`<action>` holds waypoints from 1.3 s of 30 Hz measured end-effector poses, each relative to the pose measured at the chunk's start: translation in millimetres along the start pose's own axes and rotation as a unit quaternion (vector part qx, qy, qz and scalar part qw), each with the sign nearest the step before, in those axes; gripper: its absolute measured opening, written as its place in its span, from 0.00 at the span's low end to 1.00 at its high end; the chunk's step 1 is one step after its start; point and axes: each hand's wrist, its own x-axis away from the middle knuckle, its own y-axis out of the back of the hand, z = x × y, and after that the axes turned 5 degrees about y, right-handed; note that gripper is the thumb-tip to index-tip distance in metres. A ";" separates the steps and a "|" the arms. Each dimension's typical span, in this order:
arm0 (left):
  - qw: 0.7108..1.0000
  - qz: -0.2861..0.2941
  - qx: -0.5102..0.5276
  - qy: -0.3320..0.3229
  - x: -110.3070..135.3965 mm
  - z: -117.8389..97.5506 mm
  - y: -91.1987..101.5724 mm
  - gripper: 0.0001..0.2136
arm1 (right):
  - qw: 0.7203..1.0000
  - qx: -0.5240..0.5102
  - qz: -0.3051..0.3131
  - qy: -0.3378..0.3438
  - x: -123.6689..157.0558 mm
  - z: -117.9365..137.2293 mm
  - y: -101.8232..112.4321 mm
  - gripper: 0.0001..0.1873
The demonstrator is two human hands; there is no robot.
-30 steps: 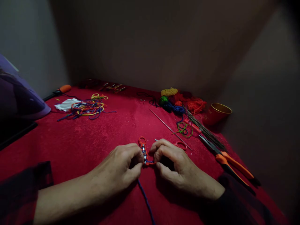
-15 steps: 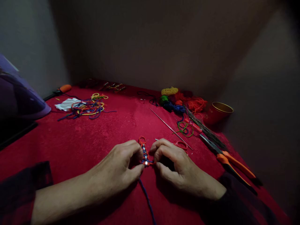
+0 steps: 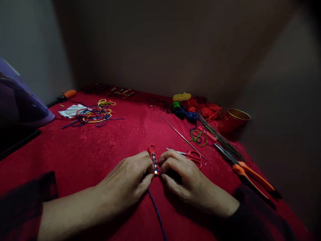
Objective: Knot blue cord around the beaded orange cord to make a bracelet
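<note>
Between my hands lies a short knotted cord strip (image 3: 154,160) in orange and blue, with silvery beads down its middle and an orange loop at the far end. My left hand (image 3: 131,175) pinches its near left edge with thumb and fingers. On the other side my right hand (image 3: 179,174) is closed at the near right edge, thumb against fingers, by the lowest bead. The cord ends inside the fingers are mostly hidden. A blue cord (image 3: 157,214) trails from under the left hand toward me. Just beyond the right hand lie small red-handled scissors (image 3: 193,156).
A long metal needle (image 3: 183,136) and orange-handled pliers (image 3: 245,170) lie to the right. Yarn bundles (image 3: 182,97), thin sticks (image 3: 220,139) and a red cup (image 3: 234,122) stand behind. At left are tangled cords (image 3: 94,115), white paper (image 3: 71,111) and a purple object (image 3: 22,97).
My right hand has moved left, closer to the strip and to my left hand. More of the scissors shows. The strip has tilted slightly.
</note>
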 end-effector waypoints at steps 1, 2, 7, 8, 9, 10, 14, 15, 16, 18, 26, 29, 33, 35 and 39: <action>1.000 0.002 -0.002 0.004 -0.1 0.4 -0.1 0.07 | 1.000 0.001 -0.001 0.000 0.0 -0.3 -0.1 0.10; 1.000 0.004 -0.003 0.009 -0.3 0.8 0.0 0.07 | 1.000 0.001 -0.001 0.001 -0.1 -0.2 0.0 0.10; 0.999 0.020 0.005 0.031 -1.5 1.5 0.5 0.06 | 1.000 0.013 0.012 -0.010 -2.1 3.9 1.5 0.09; 0.999 0.020 0.006 0.035 -1.6 1.5 0.5 0.06 | 0.999 0.024 0.016 -0.014 -2.7 4.9 1.3 0.09; 0.999 0.019 0.007 0.037 -1.8 1.4 0.4 0.06 | 0.999 0.037 0.019 -0.015 -3.2 5.5 0.6 0.09; 0.999 0.018 0.009 0.038 -2.0 1.3 0.4 0.06 | 0.998 0.049 0.020 -0.014 -3.6 5.9 -0.5 0.08; 0.999 0.013 0.021 0.039 -3.3 0.0 1.7 0.07 | 0.997 0.080 0.006 -0.003 -3.9 3.9 -6.5 0.06; 0.999 0.011 0.025 0.042 -3.7 -0.5 2.4 0.07 | 0.997 0.082 0.004 0.000 -3.8 3.1 -7.6 0.06; 0.999 0.010 0.029 0.045 -4.1 -1.0 3.1 0.07 | 0.996 0.084 0.001 0.001 -3.7 2.5 -8.4 0.06; 0.998 0.009 0.036 0.048 -4.7 -2.0 4.5 0.07 | 0.996 0.085 -0.005 0.002 -3.8 1.7 -8.9 0.07; 0.992 0.029 0.061 0.103 -5.5 -3.1 7.2 0.06 | 0.997 0.074 -0.013 -0.006 -3.3 0.7 -8.7 0.06; 0.992 0.031 0.064 0.108 -5.3 -3.6 9.2 0.05 | 0.997 0.070 -0.012 -0.002 -2.8 0.1 -8.7 0.06; 0.995 0.021 0.051 0.086 -2.7 -6.3 9.5 0.03 | 0.998 0.066 -0.002 0.001 -3.0 0.5 -7.8 0.06; 0.998 0.012 0.011 0.064 -0.6 -7.0 7.1 0.03 | 0.998 0.065 0.005 -0.002 -3.4 1.5 -7.2 0.06; 0.999 0.001 -0.033 0.010 2.7 -4.1 0.3 0.04 | 0.998 0.057 0.009 -0.006 -3.6 4.8 -2.8 0.08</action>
